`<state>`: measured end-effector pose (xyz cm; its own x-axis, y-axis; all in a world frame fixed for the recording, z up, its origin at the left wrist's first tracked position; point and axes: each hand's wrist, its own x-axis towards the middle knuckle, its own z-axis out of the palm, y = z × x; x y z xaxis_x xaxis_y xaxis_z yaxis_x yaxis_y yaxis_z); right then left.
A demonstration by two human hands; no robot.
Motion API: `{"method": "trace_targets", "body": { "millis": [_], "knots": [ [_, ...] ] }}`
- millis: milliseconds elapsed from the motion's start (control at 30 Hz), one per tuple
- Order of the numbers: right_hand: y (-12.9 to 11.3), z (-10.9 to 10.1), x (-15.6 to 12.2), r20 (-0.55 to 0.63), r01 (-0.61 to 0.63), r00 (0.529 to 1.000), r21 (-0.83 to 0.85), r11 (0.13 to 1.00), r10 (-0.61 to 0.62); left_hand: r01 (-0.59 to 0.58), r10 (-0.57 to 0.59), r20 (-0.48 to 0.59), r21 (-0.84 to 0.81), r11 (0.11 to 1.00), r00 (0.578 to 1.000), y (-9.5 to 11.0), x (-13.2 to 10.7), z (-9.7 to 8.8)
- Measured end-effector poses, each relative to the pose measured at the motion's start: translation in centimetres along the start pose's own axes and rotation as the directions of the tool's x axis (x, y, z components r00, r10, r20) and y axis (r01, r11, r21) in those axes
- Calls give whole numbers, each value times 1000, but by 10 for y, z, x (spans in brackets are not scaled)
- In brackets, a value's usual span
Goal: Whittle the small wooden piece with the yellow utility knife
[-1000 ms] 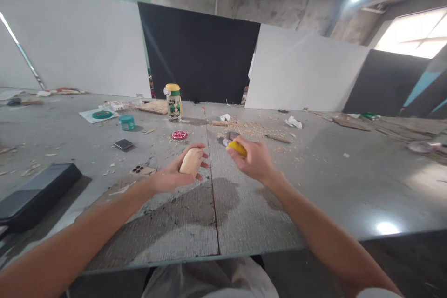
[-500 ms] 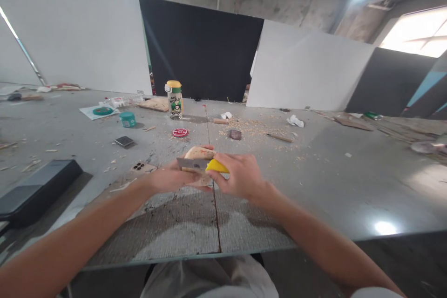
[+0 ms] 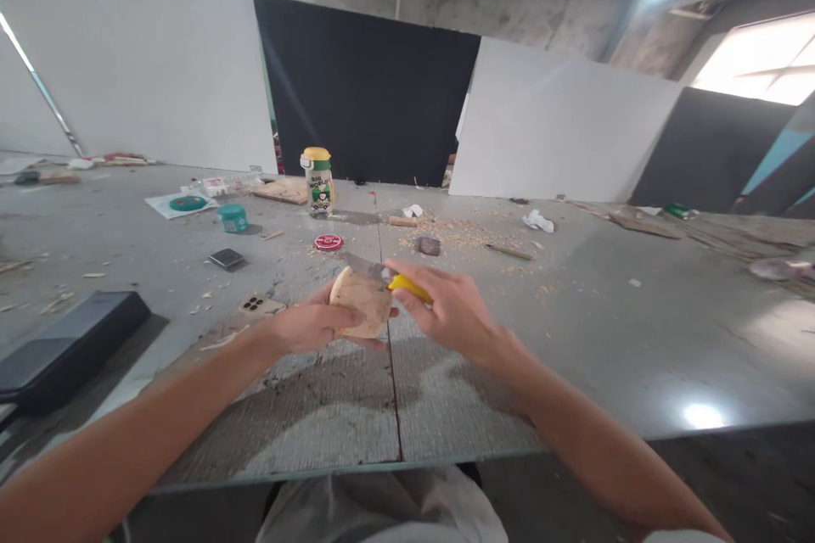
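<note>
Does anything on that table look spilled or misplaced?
Loose pale flakes lie scattered beside a brown block, like a spill; a crumpled white scrap lies to their right. The pale piece in the left hand and yellow-handled blade in the right hand look ordinary.

Yellow-lidded bottle (image 3: pixel 319 190), teal jar (image 3: pixel 232 218), red disc (image 3: pixel 328 243), crumpled white tissue (image 3: pixel 538 221)

Bare forearms (image 3: pixel 216 382) narrow toward the wrists, ending in bare fingers (image 3: pixel 425 273); a pale grey garment (image 3: pixel 382 511), softly creased, shows at bottom centre, with black fabric (image 3: pixel 472 473) beside it; a whitish sleeve (image 3: pixel 680 537) edges the lower right.
</note>
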<state>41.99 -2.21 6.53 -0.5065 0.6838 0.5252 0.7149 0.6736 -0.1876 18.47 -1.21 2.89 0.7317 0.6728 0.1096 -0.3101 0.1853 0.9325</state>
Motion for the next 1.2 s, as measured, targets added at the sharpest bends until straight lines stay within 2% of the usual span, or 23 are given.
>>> {"method": "trace_targets", "body": {
  "millis": [100, 200, 433, 500, 600, 667, 700, 767, 833, 933, 1033, 1200],
  "knots": [
    [-15, 5, -3, 81, 90, 993, -22, 996, -88, 8, -6, -60, 19, 1000, 998, -1, 1, 0],
    [-16, 8, -5, 92, 125, 989, -48, 991, -120, 6, -2, -100, 35, 999, 995, 0, 2, 1],
    [-16, 13, -4, 51, 111, 993, -120, 987, -105, -11, 12, -66, 13, 1000, 998, 2, 1, -1],
    [-4, 10, 0, 12, 46, 999, -157, 987, -45, -25, 25, -26, 11, 1000, 999, 3, 0, -1],
    [25, 1, 7, -128, -149, 984, -178, 973, 128, -21, 20, 53, 25, 999, 998, 4, -2, 2],
    [41, -4, 9, -185, -223, 964, -156, 962, 193, -10, 7, 53, 42, 999, 999, 6, -2, 4],
    [44, -5, 9, -184, -220, 964, -134, 966, 194, -11, 9, 31, 54, 998, 999, 6, -1, 4],
    [38, -4, 8, -136, -146, 981, -74, 986, 135, -23, 26, -36, 85, 996, 999, 6, 0, 4],
    [23, 0, 4, -51, -41, 998, -19, 999, 40, -22, 37, -110, 130, 991, 993, 5, 1, 3],
    [-1, 7, -1, 61, 59, 996, 9, 998, -60, 9, 31, -193, 200, 980, 981, 3, 3, 1],
    [-10, 12, -3, 100, 86, 991, 12, 996, -87, 20, 33, -214, 244, 970, 976, 1, 3, 1],
    [-8, 14, -3, 97, 91, 991, 27, 995, -94, 16, 49, -233, 268, 963, 971, 1, 3, 7]
  ]
}}
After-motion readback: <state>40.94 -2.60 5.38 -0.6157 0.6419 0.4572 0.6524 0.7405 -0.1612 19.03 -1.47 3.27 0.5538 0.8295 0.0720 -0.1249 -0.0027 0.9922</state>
